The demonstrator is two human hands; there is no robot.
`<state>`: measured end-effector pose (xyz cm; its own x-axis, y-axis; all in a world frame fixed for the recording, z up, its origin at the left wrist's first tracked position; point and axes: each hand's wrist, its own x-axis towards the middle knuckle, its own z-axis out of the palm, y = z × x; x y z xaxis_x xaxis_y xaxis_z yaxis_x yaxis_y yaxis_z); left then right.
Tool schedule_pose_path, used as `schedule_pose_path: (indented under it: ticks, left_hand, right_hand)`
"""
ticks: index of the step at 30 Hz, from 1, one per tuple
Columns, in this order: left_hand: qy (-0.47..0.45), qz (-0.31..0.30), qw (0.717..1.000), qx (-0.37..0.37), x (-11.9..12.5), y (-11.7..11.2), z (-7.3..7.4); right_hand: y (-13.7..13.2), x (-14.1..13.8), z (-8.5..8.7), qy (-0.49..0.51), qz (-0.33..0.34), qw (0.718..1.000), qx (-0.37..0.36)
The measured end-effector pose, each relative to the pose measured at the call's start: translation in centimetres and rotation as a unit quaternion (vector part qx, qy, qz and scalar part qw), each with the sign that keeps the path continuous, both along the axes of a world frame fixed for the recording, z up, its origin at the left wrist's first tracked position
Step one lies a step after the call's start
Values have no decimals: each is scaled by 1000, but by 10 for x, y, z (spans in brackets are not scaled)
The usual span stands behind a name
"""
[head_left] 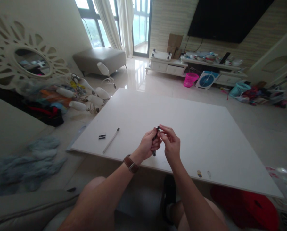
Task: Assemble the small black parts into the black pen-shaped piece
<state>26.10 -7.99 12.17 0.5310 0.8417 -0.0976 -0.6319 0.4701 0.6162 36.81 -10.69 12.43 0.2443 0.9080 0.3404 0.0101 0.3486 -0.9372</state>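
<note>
The slim dark pen-like stick (155, 141) stands nearly upright above the white square table's (206, 128) near edge. Your left hand (148, 146) is wrapped around its shaft; your right hand (170, 144) pinches its top end (both equally close).

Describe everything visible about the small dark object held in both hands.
The small dark object is slim, black and pen-like, held roughly upright above the white table. The left hand wraps its middle; the right hand pinches its top end. Its lower tip pokes out below the left hand. Material and finer parts are too small to tell.
</note>
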Motion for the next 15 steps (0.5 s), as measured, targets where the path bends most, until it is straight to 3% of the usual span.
schedule_pose_path:
  ticks: [7, 15]
  left_hand:
    - [-96, -86, 990, -57, -4, 0, 5]
    - [-141, -97, 977, -131, -5, -2, 5]
  right_hand:
    - [1, -1, 1, 36, 0, 999, -9]
    - [3, -7, 0, 69, 35, 997, -28]
